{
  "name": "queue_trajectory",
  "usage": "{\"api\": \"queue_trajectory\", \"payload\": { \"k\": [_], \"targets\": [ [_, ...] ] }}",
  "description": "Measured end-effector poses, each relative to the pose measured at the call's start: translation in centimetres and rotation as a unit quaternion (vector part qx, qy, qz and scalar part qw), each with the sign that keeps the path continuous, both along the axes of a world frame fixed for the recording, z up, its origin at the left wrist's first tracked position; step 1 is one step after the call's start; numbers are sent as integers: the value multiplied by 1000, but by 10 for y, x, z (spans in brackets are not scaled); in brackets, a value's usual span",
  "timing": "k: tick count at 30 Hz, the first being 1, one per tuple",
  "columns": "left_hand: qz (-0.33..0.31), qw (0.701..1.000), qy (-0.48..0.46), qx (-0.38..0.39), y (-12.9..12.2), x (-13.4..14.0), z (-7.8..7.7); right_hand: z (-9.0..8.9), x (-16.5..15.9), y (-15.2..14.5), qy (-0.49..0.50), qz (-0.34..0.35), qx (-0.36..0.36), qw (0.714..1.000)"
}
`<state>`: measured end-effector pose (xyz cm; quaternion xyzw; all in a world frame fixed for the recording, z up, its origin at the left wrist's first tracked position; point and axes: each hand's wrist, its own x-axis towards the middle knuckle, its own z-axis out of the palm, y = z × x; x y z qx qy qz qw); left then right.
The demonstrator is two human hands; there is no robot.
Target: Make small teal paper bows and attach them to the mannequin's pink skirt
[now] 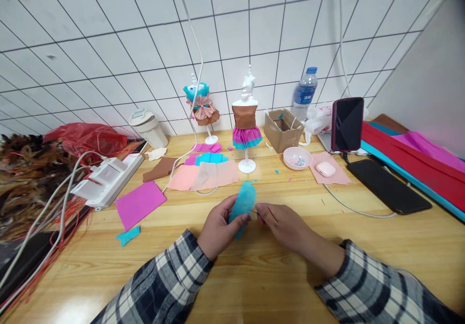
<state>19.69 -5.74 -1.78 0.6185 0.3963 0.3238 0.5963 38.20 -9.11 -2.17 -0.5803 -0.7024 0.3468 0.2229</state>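
A folded strip of turquoise crepe paper (245, 199) stands tilted in my left hand (220, 224), pinched between thumb and fingers. Close on its right side, my right hand (281, 224) is closed in a pinch on a thin dark needle-like piece (253, 211), whose other end meets the strip near my left thumb. Too little of it shows to be sure of its kind. Behind the hands stands a small white dress form (245, 102) in a brown top (244, 116) and a magenta skirt (246, 136) with a turquoise hem.
Peach paper sheets (214, 175), a magenta sheet (141, 204) and a turquoise scrap (128, 236) lie left. A second dressed form (202, 103), cardboard box (283, 131), pink bowl (298, 158), water bottle (305, 94) and phone (347, 124) stand behind. A power strip (116, 181) sits left.
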Motion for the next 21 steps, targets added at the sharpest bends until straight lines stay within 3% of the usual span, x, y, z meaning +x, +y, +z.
{"api": "queue_trajectory", "payload": {
  "k": [21],
  "targets": [
    [-2,1000,-6,5,0,2,0,1,-1,-1,-17,-2,12,1000]
  ]
}}
